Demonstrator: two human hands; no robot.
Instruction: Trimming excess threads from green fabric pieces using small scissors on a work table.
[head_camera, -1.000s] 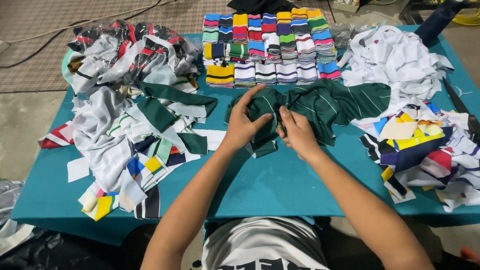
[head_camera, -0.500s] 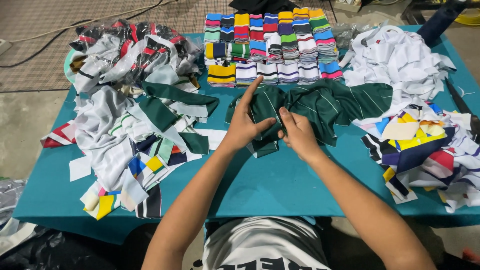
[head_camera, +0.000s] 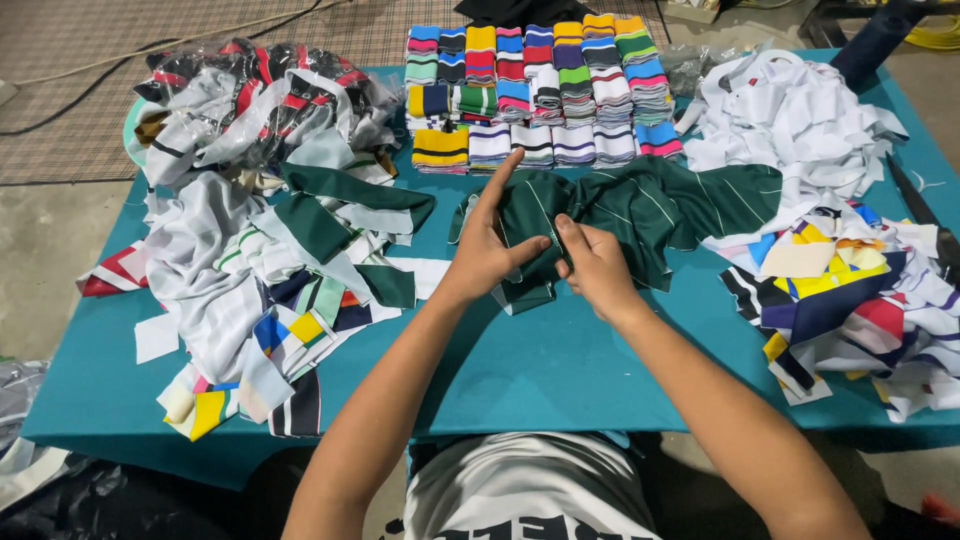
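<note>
A dark green fabric piece with thin white stripes (head_camera: 650, 205) lies bunched in the middle of the teal table (head_camera: 560, 370). My left hand (head_camera: 490, 245) pinches its left end, thumb under a fold and forefinger stretched up along the cloth. My right hand (head_camera: 597, 265) grips the same fold right beside it, so that the thumbs nearly touch. The lower tip of the cloth hangs out under both hands.
Neat rows of folded striped knit bands (head_camera: 540, 90) fill the far middle. A heap of white and green cloth (head_camera: 260, 230) covers the left side. White pieces (head_camera: 790, 115) are piled far right, multicoloured scraps (head_camera: 850, 300) near right. A dark tube (head_camera: 875, 45) stands at the far right corner.
Both hands have drawn closer together on the green cloth and bunched it up. My left forefinger now points up along the fabric.
</note>
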